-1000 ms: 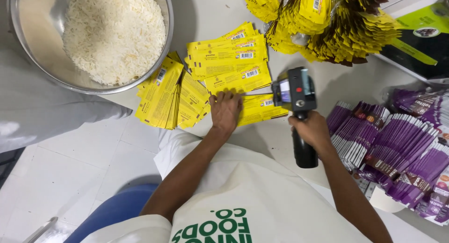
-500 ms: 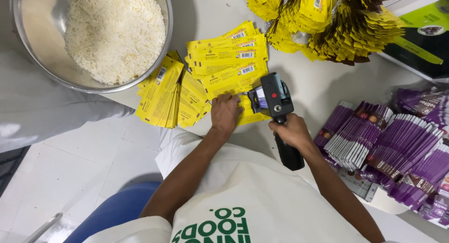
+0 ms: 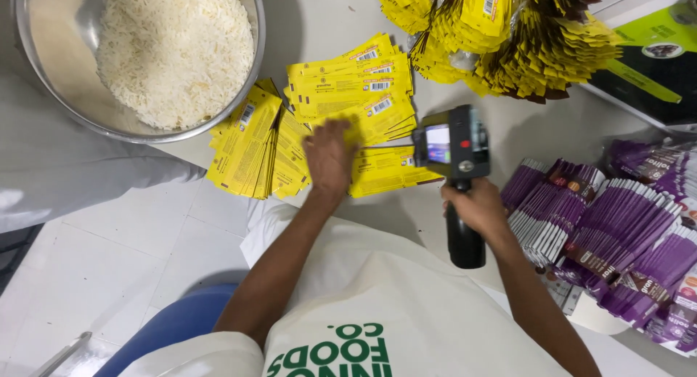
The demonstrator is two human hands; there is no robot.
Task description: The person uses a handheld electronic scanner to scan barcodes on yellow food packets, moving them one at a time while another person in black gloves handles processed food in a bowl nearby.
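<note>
The left hand [image 3: 330, 157] lies spread and flat on the fanned yellow pouches [image 3: 356, 101] at frame centre, pinning them to the worktop [image 3: 319, 14]. The right hand [image 3: 475, 206], grip wrapped tight round its handle, holds the handheld printer [image 3: 454, 148] just beside them at their right edge.

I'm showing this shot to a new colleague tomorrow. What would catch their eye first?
Probably the fanned yellow packets mid-table, with the left hand pressed flat on them. Beside them, the right hand holds a black handheld device with a lit screen over the packets' edge. A steel bowl of white rice fills the upper left; purple packets spread out on the right.
</note>
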